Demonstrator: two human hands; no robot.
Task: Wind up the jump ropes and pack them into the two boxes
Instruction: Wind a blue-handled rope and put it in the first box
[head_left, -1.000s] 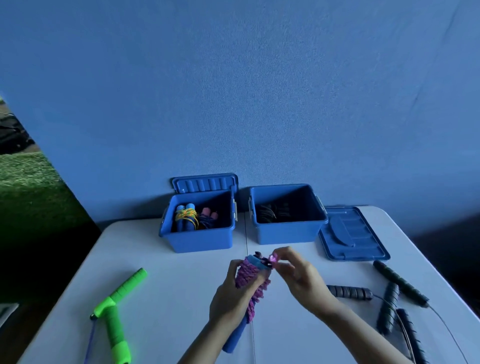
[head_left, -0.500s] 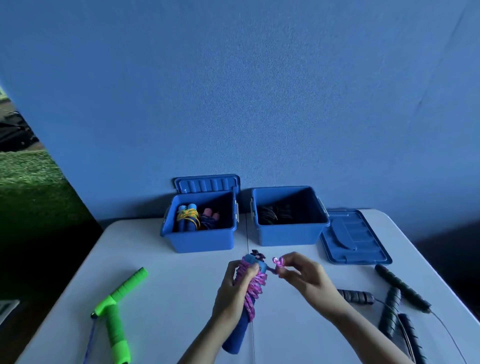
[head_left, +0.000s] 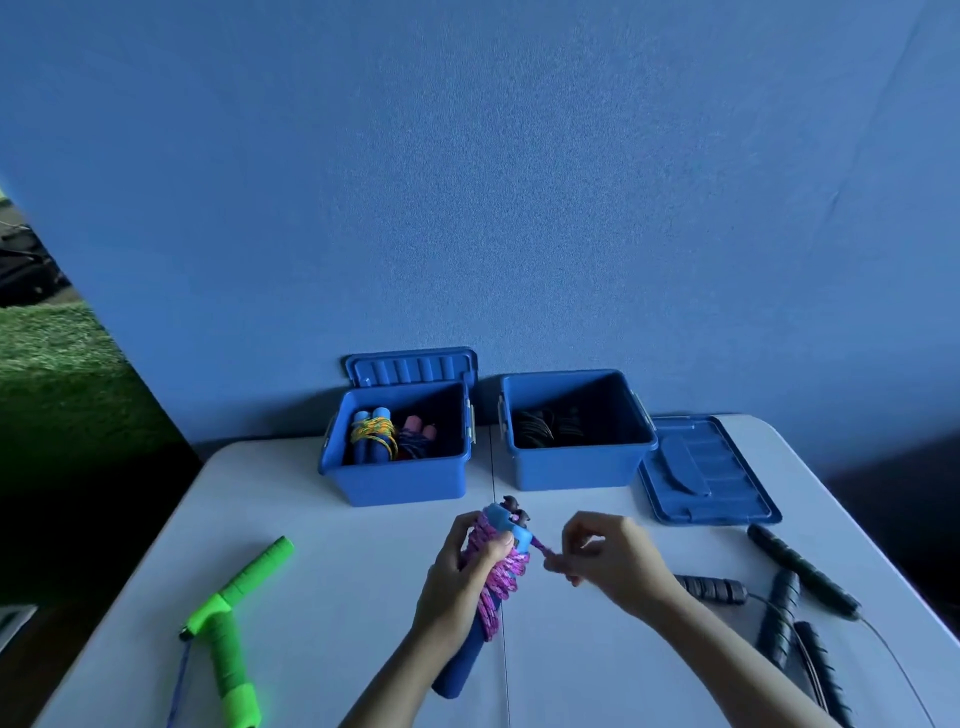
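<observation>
My left hand (head_left: 460, 577) grips a blue-handled jump rope (head_left: 498, 577) with pink cord wound around its handles, held over the table's middle. My right hand (head_left: 608, 558) pinches the loose pink cord end just right of the handle tops. Behind them stand two open blue boxes: the left box (head_left: 400, 480) holds wound ropes with blue and pink handles, the right box (head_left: 576, 467) holds dark coiled rope. A green-handled rope (head_left: 228, 623) lies unwound at the left. Black-handled ropes (head_left: 784, 608) lie at the right.
The white table (head_left: 322, 597) ends against a blue wall. One blue lid (head_left: 701, 470) lies flat right of the right box; the other lid (head_left: 410, 366) leans on the wall behind the left box. Green turf and dark floor lie off the left edge.
My right hand has moved right and down, away from the handle tops, drawing the pink cord end out sideways. My left hand keeps its grip on the bundle.
</observation>
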